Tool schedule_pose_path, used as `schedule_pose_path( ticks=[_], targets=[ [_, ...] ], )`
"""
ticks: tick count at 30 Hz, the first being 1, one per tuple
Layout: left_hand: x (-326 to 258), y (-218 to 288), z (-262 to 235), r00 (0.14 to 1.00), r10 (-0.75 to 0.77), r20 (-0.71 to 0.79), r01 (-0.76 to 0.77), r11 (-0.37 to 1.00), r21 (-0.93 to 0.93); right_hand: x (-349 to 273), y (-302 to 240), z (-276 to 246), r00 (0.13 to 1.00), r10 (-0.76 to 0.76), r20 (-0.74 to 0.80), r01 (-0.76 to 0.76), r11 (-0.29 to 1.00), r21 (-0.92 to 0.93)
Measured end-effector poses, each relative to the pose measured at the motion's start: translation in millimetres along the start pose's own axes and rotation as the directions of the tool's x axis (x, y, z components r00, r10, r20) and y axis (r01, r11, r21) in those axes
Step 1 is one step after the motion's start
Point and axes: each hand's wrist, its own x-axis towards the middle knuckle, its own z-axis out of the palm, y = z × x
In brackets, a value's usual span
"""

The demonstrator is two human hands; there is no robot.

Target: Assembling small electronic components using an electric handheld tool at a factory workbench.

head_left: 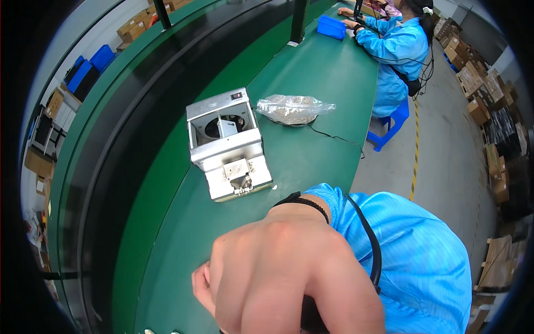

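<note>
Very close to the camera, my right hand (272, 261) fills the lower middle, its back facing up and a black band at the wrist. Its fingers run down out of the picture, so their grip is hidden. Past its left edge a few curled fingers (203, 286) show; I cannot tell whether they are my left hand's. Beyond the hand, on the green bench (183, 239), stands a silver metal housing (225, 150) with a switch, a round opening and a bracket at its near end. Neither hand visibly touches it.
A clear zip bag (295, 109) of greyish contents lies right of the housing, with a black cord (336, 136) beside it. Farther along the bench are a blue bin (331, 27) and a seated co-worker (395, 50) in blue. A dark curved belt (105, 167) borders the left; cartons (495, 145) line the right.
</note>
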Motion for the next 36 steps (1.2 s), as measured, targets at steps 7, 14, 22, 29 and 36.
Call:
schedule_pose_path(
  ticks=[7, 14, 22, 29, 36],
  targets=[
    [4.0, 31.0, -22.7, 0.538, -0.654, 0.533, 0.732, 0.048, -0.680, -3.5, 13.4, -10.3, 0.957, 0.289, -0.037, -0.290, 0.957, -0.028],
    [27.7, 29.1, -51.9, 0.496, -0.644, 0.583, 0.766, 0.009, -0.642, -45.2, 79.0, 7.0, 0.869, 0.488, -0.082, -0.492, 0.832, -0.258],
    [21.1, 29.8, -38.5, 0.548, -0.667, 0.504, 0.728, 0.084, -0.680, -47.6, 88.0, 3.0, 0.797, 0.594, -0.111, -0.603, 0.770, -0.208],
    [5.0, 29.0, -25.1, 0.558, -0.642, 0.525, 0.754, 0.128, -0.644, -54.1, 95.6, 11.5, 0.770, 0.630, -0.102, -0.638, 0.753, -0.165],
    [12.1, 32.7, -30.0, 0.604, -0.697, 0.387, 0.708, 0.245, -0.663, -62.5, 101.5, 25.1, 0.819, 0.573, -0.013, -0.567, 0.808, -0.159]
  ],
)
